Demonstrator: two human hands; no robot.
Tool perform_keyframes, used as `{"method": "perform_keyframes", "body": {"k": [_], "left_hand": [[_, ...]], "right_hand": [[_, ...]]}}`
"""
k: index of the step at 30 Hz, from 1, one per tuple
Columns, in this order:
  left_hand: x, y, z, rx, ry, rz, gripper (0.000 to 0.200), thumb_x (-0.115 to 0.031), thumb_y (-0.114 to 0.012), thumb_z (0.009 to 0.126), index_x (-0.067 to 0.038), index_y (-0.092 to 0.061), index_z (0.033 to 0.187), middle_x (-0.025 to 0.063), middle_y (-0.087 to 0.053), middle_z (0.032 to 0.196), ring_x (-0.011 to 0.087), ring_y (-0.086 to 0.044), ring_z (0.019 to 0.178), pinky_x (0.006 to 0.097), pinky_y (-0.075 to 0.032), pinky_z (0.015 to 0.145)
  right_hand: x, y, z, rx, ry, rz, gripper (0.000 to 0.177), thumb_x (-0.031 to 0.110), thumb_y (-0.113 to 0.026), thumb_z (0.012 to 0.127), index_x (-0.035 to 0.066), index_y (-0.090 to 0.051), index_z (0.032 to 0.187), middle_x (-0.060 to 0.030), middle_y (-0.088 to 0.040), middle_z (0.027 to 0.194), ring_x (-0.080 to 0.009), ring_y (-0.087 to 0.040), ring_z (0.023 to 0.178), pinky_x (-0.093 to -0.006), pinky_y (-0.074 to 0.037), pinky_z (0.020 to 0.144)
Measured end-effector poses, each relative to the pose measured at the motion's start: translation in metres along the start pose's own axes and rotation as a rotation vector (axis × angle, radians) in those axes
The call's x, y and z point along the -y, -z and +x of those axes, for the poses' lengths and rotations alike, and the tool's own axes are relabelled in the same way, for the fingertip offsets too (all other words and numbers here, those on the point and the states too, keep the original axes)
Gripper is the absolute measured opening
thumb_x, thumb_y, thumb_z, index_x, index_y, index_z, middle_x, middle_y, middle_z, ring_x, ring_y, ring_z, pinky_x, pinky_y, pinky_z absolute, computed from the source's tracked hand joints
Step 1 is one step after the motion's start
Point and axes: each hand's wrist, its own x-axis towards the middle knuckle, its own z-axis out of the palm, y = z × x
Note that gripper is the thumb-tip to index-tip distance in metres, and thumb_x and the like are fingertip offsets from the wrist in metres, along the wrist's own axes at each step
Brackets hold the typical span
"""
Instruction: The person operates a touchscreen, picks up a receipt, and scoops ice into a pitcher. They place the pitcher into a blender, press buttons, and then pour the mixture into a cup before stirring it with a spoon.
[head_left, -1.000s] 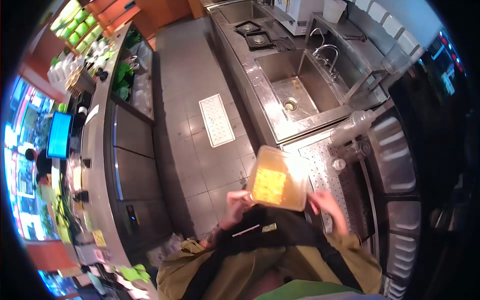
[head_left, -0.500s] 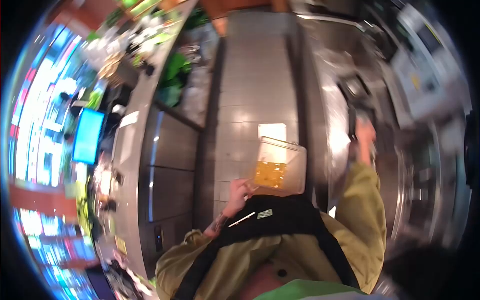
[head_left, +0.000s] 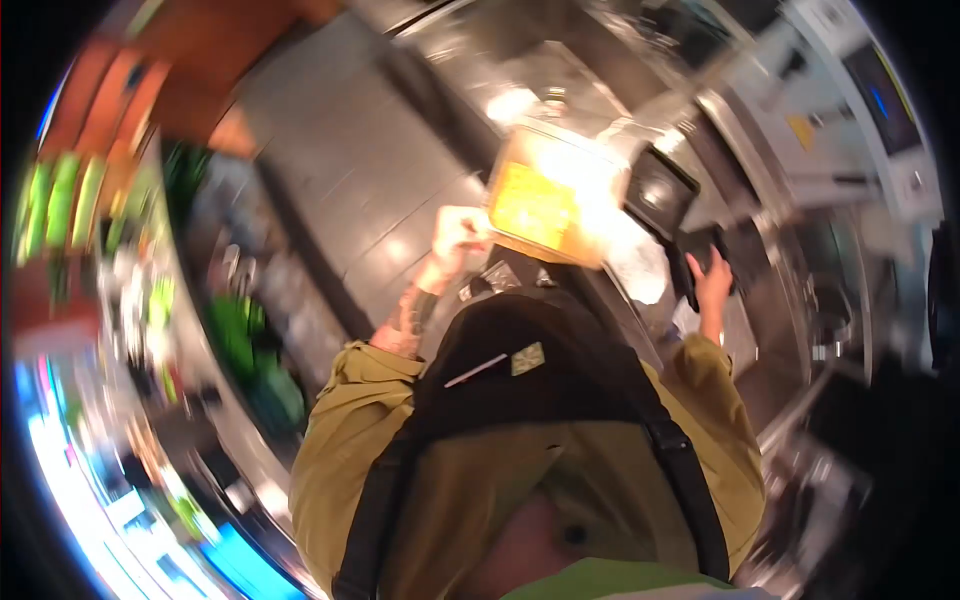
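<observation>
My left hand [head_left: 462, 232] is closed on the near left rim of a clear plastic container [head_left: 510, 240], held up in front of my apron. Yellow contents [head_left: 535, 205], perhaps liquid, fill part of it, and bright glare washes out its right side. At the metal counter on the right, my right hand [head_left: 712, 280] has its thumb and fingers around the near end of a black object [head_left: 700, 245]. Joined to or touching this is a black square piece [head_left: 660, 188] with a shiny middle. Blur hides what kind of object it is.
A steel counter [head_left: 760, 330] with fittings runs along my right. Grey floor tiles [head_left: 350, 150] stretch ahead. On the left stand shelves with green items [head_left: 235, 335] and a long counter [head_left: 205, 350]. A bright blue screen [head_left: 250, 565] shows at lower left.
My view has turned to the right. The container has risen and come nearer the steel counter, still in my left hand. My right hand remains at the black object.
</observation>
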Motion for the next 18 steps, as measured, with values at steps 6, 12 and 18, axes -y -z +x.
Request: {"method": "perform_keyframes", "body": {"k": [6, 12, 18], "left_hand": [[0.019, 0.032, 0.18, 0.358, 0.222, -0.164, 0.034, -0.023, -0.047, 0.068, 0.004, -0.058, 0.085, 0.0089, -0.056, 0.063, 0.0141, -0.049, 0.047, 0.0277, -0.044, 0.047], [0.044, 0.002, 0.259, 0.596, 0.299, 0.11, 0.034, -0.028, -0.048, 0.081, 0.003, -0.06, 0.089, 0.0073, -0.058, 0.069, 0.0144, -0.053, 0.056, 0.0268, -0.044, 0.052], [0.016, -0.05, 0.313, 1.15, 0.396, -0.197, 0.047, -0.037, -0.051, 0.087, 0.005, -0.059, 0.107, 0.0079, -0.064, 0.093, 0.0151, -0.059, 0.084, 0.0276, -0.045, 0.078]], "right_hand": [[0.05, 0.076, -0.025, -0.025, -0.462, 0.938, 0.041, 0.01, -0.061, 0.088, 0.002, -0.052, 0.127, 0.0033, -0.059, 0.093, -0.0048, -0.05, 0.075, -0.019, -0.041, 0.069], [0.223, 0.174, 0.075, -0.22, -0.179, 0.55, 0.054, 0.017, -0.074, 0.071, 0.017, -0.059, 0.123, -0.0066, -0.057, 0.095, -0.0171, -0.055, 0.087, -0.0285, -0.044, 0.079], [0.305, 0.114, 0.138, -0.137, -0.253, 0.184, 0.054, 0.025, -0.076, 0.068, 0.023, -0.061, 0.12, -0.0107, -0.049, 0.096, -0.0271, -0.048, 0.092, -0.0364, -0.042, 0.084]]}}
